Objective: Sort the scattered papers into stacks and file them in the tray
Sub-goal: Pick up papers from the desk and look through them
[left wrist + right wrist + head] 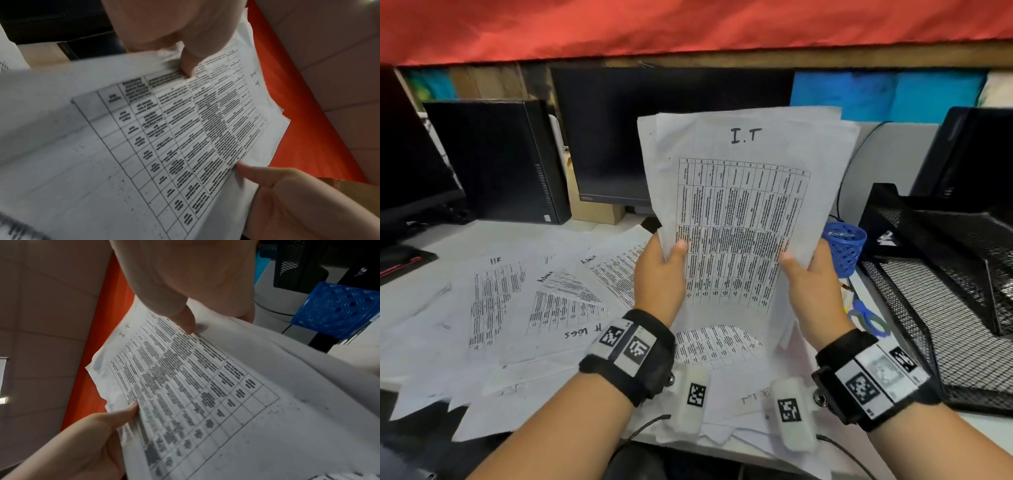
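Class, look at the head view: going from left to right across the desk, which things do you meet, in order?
Computer tower → scattered papers → left hand → I.T papers → right hand → blue cup → black mesh tray.

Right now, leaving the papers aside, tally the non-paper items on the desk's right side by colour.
Black: 1, the mesh tray
Blue: 2, the pen cup and the scissors
Total: 3
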